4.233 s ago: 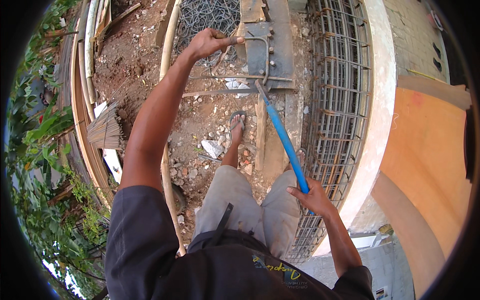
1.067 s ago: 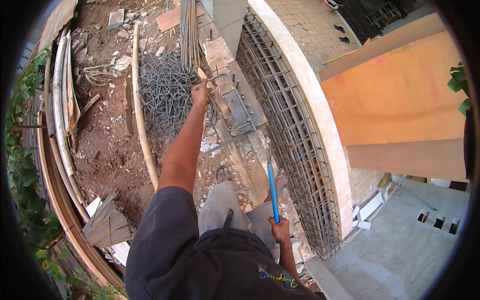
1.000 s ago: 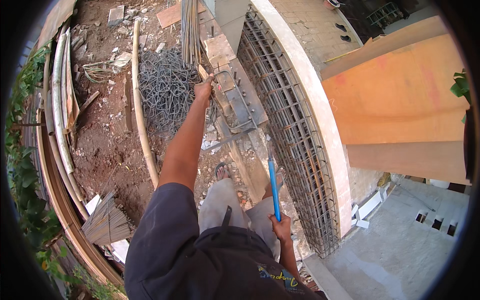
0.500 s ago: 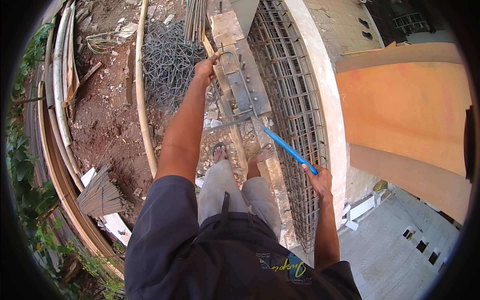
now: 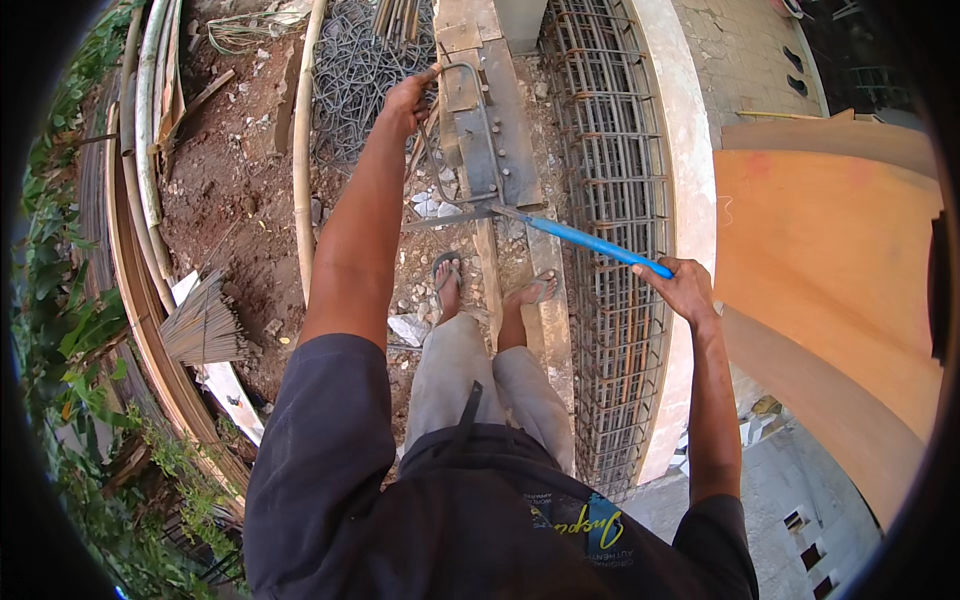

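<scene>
My left hand (image 5: 408, 98) is closed around the far left corner of a steel bar bent into a rectangular stirrup (image 5: 487, 115). The stirrup lies over a wooden bench (image 5: 522, 150) fitted with a dark metal plate and several upright pins. My right hand (image 5: 685, 288) grips the end of a blue-handled bending bar (image 5: 590, 242). Its dark metal head meets the stirrup at the near right corner, by the plate's near edge. How the head sits on the steel is too small to tell. My sandalled feet stand just this side of the bench.
A long rebar cage (image 5: 610, 150) runs along the right, beside a pale wall edge (image 5: 690, 120) and orange panels (image 5: 820, 210). Beyond my left arm lie a heap of bent steel pieces (image 5: 355, 80), a bamboo pole (image 5: 304, 150) and a bundle of thin rods (image 5: 205, 325).
My right hand has swung the blue handle outward and away from my body, so it lies more crosswise. My left hand keeps its hold on the stirrup's corner. The view has shifted slightly.
</scene>
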Available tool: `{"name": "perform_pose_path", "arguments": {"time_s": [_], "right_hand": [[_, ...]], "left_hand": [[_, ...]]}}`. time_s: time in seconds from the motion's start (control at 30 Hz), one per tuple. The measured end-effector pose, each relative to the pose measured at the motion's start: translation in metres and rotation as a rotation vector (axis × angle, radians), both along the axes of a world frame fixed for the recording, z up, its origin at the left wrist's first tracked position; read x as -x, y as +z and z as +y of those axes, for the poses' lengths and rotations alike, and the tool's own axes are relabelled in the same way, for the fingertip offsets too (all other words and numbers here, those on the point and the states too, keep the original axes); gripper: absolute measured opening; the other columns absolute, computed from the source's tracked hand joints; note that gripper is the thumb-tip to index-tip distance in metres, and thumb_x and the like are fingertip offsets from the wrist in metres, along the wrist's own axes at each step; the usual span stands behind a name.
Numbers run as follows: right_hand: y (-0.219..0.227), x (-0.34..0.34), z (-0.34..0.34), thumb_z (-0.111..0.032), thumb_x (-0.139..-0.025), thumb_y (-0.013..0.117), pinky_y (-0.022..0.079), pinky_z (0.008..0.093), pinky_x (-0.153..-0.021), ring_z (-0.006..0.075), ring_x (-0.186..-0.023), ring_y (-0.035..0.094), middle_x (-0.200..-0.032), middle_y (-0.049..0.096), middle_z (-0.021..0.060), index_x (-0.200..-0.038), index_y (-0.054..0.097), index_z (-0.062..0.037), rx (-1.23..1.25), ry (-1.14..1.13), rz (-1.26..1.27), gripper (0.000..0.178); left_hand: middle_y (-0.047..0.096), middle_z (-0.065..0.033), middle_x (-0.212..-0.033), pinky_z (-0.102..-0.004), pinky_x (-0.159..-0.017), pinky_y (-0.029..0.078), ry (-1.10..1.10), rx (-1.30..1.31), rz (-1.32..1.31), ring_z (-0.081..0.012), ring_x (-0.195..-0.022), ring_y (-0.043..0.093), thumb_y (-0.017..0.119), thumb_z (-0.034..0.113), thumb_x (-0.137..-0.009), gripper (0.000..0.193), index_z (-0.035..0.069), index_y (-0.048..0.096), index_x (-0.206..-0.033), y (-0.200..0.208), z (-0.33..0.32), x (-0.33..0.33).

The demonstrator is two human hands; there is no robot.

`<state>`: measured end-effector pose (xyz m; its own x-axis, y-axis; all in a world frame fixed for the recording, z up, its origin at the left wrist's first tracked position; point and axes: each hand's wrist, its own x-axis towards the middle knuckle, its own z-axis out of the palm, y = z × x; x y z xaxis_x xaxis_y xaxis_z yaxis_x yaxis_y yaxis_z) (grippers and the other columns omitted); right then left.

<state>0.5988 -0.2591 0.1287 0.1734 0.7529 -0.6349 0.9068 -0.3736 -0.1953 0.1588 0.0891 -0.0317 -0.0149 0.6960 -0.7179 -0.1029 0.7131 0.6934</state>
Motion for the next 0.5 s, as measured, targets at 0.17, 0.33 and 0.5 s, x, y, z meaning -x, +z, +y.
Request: {"name": "perform_pose_path", "arguments": {"time_s": [0.17,0.33,0.5], "right_hand": [[-0.002,-0.007,0.006,-0.075,-0.086,0.076,0.054,0.047,-0.069,0.0319,-0.068,0.069,-0.067,0.068,0.0138,-0.086,0.083,-0.0087,0.032,-0.016,0.019,0.067],[0.011,-0.013,0.031,-0.077,-0.084,0.077,0.053,0.045,-0.066,0.0288,-0.065,0.068,-0.063,0.067,0.0132,-0.085,0.084,-0.0076,0.083,0.011,-0.025,0.07],[-0.02,0.006,-0.021,-0.077,-0.082,0.079,0.053,0.0446,-0.066,0.0271,-0.064,0.067,-0.061,0.065,0.0102,-0.082,0.082,-0.0088,-0.098,-0.046,-0.084,0.068]], "left_hand": [[0.032,0.0079,-0.064,-0.0286,-0.043,0.018,0.003,-0.016,0.031,-0.0074,-0.046,0.023,0.087,0.042,-0.093,0.04,0.011,0.062,-0.093,0.008,-0.003,-0.006],[0.041,0.0053,-0.074,-0.0292,-0.045,0.018,0.017,-0.025,0.006,-0.0079,-0.05,0.024,0.089,0.039,-0.091,0.038,0.008,0.069,-0.098,0.007,-0.003,-0.008],[0.034,0.0072,-0.065,-0.0299,-0.044,0.019,0.071,-0.028,-0.062,-0.0077,-0.049,0.024,0.089,0.034,-0.09,0.033,0.01,0.068,-0.085,-0.005,0.003,-0.002]]}}
